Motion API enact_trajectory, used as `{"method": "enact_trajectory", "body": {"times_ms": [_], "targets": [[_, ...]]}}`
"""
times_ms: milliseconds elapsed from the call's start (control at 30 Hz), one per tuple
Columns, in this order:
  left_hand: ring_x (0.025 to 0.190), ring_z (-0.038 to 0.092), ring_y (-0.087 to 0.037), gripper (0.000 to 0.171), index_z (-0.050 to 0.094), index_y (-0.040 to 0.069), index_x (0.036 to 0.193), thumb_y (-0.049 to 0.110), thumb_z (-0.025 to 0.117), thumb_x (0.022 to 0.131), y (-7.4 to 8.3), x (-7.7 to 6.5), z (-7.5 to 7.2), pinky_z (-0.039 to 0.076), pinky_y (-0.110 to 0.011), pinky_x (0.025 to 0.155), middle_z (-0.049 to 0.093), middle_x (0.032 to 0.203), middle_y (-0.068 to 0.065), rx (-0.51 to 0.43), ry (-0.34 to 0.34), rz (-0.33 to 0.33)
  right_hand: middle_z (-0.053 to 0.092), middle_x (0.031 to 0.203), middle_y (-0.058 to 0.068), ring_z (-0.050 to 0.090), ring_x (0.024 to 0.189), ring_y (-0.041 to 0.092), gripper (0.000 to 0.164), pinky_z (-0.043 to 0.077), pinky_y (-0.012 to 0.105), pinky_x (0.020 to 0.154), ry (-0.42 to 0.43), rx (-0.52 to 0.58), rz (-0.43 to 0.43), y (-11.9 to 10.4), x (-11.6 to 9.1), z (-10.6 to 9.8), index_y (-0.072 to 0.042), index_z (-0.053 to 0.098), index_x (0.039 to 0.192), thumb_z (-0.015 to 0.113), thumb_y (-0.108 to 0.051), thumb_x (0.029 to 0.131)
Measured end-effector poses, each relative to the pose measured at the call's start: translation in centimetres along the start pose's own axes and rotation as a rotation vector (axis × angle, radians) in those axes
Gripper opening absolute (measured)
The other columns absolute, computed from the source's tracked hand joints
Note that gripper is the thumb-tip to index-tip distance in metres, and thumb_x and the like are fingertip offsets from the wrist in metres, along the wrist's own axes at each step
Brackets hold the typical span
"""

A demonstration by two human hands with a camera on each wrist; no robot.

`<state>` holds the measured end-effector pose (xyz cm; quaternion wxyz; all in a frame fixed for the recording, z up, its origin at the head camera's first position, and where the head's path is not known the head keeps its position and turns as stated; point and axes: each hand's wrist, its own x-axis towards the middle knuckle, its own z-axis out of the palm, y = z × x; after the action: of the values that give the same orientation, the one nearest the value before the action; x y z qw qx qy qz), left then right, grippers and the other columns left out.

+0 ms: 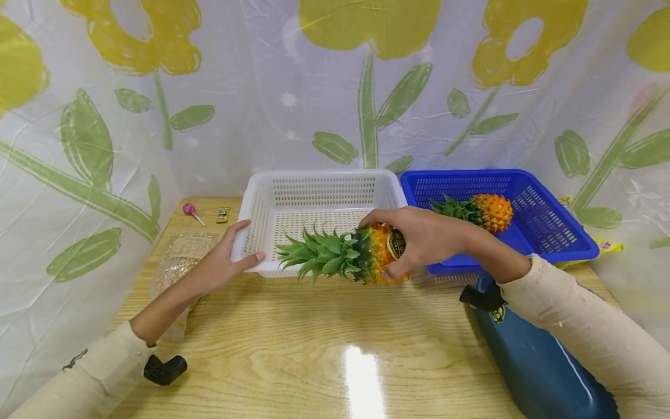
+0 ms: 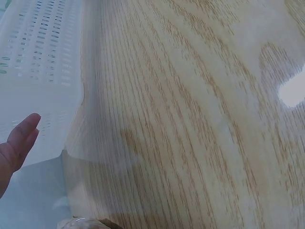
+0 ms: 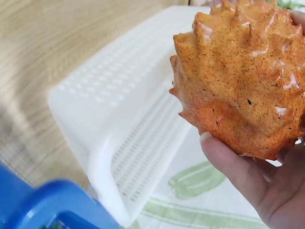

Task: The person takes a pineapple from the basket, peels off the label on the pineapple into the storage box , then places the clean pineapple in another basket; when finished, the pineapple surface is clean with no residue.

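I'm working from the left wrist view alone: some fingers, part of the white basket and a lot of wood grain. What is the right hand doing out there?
Observer: The right hand holds a pineapple by its orange body.

Operator: Out of my picture. Which way do its leaves point?

Observer: Sideways, toward the left hand.

Operator: Good. And what is to the right of the white basket?

Observer: A blue basket with a second pineapple lying in it.
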<state>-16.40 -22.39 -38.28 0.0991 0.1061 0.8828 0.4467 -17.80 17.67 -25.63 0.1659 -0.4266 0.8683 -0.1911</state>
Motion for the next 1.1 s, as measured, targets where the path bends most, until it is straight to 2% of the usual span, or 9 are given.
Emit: {"method": "enact_trajectory", "body": {"times_ms": [133, 233, 500, 733, 967, 1100], "targets": [[0.126, 0.053, -0.045, 0.094, 0.000, 0.017, 0.162, 0.042, 0.064, 0.097, 0.1, 0.0, 0.0, 0.046, -0.059, 0.100, 0.044, 0.143, -0.031, -0.007, 0.004, -0.004, 0.064, 0.099, -0.007, 0.054, 0.070, 0.009, 0.080, 0.048, 0.032, 0.065, 0.019, 0.026, 0.021, -0.6, -0.4, 0.8, -0.022, 0.046, 0.147, 0.080, -0.043, 0.078], [0.125, 0.054, -0.046, 0.094, 0.001, 0.018, 0.162, 0.042, 0.064, 0.097, 0.1, 0.0, 0.0, 0.045, -0.060, 0.101, 0.045, 0.142, -0.032, -0.005, 0.010, -0.009, 0.064, 0.104, -0.007, 0.055, 0.072, 0.010, 0.080, 0.048, 0.032, 0.065, 0.036, 0.023, 0.045, -0.9, -0.7, 1.5, -0.023, 0.045, 0.147, 0.080, -0.044, 0.077], [0.126, 0.054, -0.045, 0.095, 0.000, 0.018, 0.162, 0.043, 0.064, 0.097, -0.2, 0.1, 0.1, 0.043, -0.062, 0.103, 0.044, 0.143, -0.031, -0.010, 0.004, -0.005, 0.062, 0.125, -0.007, 0.061, 0.100, 0.013, 0.080, 0.051, 0.036, 0.077, 0.097, 0.013, 0.115, -1.7, -1.8, 3.3, -0.030, 0.046, 0.144, 0.082, -0.045, 0.074], [0.125, 0.055, -0.045, 0.095, 0.000, 0.017, 0.162, 0.041, 0.065, 0.097, -0.1, 0.1, 0.1, 0.044, -0.060, 0.102, 0.046, 0.141, -0.031, -0.026, 0.002, -0.002, 0.066, 0.107, -0.007, 0.062, 0.087, 0.008, 0.080, 0.052, 0.030, 0.070, 0.100, 0.074, 0.137, -2.0, -2.2, 4.8, -0.025, 0.048, 0.143, 0.083, -0.044, 0.074], [0.127, 0.053, -0.045, 0.094, 0.000, 0.015, 0.162, 0.039, 0.065, 0.098, -0.1, 0.1, 0.0, 0.042, -0.061, 0.105, 0.045, 0.143, -0.031, -0.040, 0.004, 0.008, 0.065, 0.115, -0.009, 0.062, 0.092, 0.006, 0.081, 0.053, 0.031, 0.075, 0.106, 0.075, 0.126, -2.4, -2.4, 6.0, -0.022, 0.049, 0.144, 0.084, -0.044, 0.074], [0.126, 0.055, -0.044, 0.094, 0.000, 0.014, 0.162, 0.038, 0.065, 0.098, -0.1, 0.2, 0.0, 0.044, -0.059, 0.104, 0.046, 0.142, -0.031, -0.049, 0.003, 0.013, 0.064, 0.114, -0.011, 0.061, 0.091, 0.006, 0.081, 0.052, 0.030, 0.073, 0.111, 0.063, 0.128, -2.7, -2.4, 6.5, -0.022, 0.049, 0.144, 0.084, -0.042, 0.073]]}}
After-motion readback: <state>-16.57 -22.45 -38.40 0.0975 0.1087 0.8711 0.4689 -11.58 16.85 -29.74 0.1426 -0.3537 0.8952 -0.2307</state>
